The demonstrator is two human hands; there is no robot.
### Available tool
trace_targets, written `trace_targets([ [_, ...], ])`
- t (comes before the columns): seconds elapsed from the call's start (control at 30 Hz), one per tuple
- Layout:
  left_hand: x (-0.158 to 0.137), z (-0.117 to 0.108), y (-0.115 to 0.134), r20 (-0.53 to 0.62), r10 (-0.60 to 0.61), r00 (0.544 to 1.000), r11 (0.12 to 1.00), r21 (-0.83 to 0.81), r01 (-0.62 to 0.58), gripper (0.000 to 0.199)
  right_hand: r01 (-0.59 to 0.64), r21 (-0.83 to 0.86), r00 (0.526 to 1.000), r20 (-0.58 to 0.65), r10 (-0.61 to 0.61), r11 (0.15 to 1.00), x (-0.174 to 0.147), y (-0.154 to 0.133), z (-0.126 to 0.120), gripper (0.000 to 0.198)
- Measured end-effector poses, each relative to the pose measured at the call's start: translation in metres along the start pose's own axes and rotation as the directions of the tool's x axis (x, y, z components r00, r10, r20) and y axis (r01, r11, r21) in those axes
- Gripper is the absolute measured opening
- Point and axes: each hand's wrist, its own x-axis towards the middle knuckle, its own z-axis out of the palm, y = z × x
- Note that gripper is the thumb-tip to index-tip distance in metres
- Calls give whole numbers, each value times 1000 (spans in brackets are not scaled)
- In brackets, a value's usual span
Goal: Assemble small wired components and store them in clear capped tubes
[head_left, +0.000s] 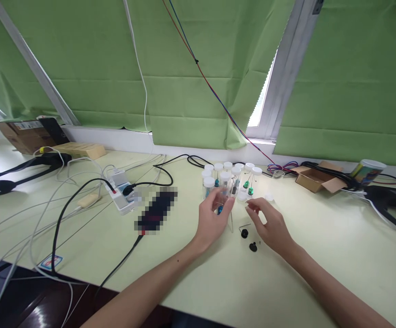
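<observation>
My left hand (212, 219) curls its fingers around a clear vial (231, 191) with a small blue part (220, 209) beside the palm. A thin metal rod (232, 223) points down next to the thumb. To the right, my right hand (270, 223) has its thumb and forefinger brought together; whatever is between the tips is too small to make out. Behind both hands stand several white-capped clear vials (209, 183), some with green or blue parts inside. A black knob (244, 233), a thin bent metal key and a black disc (253, 247) lie between my forearms.
Left of my hands lie a blurred-out dark device (157, 209) on a cable and a white power strip (121, 193). An open cardboard box (316, 177), a printed canister (368, 172) and a black frame (387, 200) are at the right. A white cap (269, 197) lies near the vials.
</observation>
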Motion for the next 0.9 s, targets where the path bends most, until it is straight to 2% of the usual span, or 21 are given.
trace_targets([
  [0.2, 0, 0, 4, -35, -90, 995, 988, -130, 85, 31, -100, -57, 969, 222, 110, 993, 5, 4, 15, 21],
  [0.37, -1, 2, -2, -34, -113, 993, 990, -86, 109, 31, -99, -162, 900, 406, 158, 982, 22, 4, 28, 32],
  [0.57, -3, 3, -5, -23, -106, 994, 994, -42, 105, 33, -217, -291, 839, 432, 331, 932, 41, 7, 47, 22],
  [0.7, -4, 3, -3, -9, -102, 995, 994, -26, 102, 33, -229, -295, 827, 444, 346, 927, 46, 7, 53, 13],
  [0.8, -4, 3, -2, -3, -105, 994, 994, -22, 105, 34, -238, -296, 816, 455, 355, 925, 52, 4, 46, 8],
  [0.9, -4, 3, -2, -4, -118, 993, 993, -11, 118, 35, -238, -291, 814, 460, 354, 927, 64, 0, 27, 10],
])
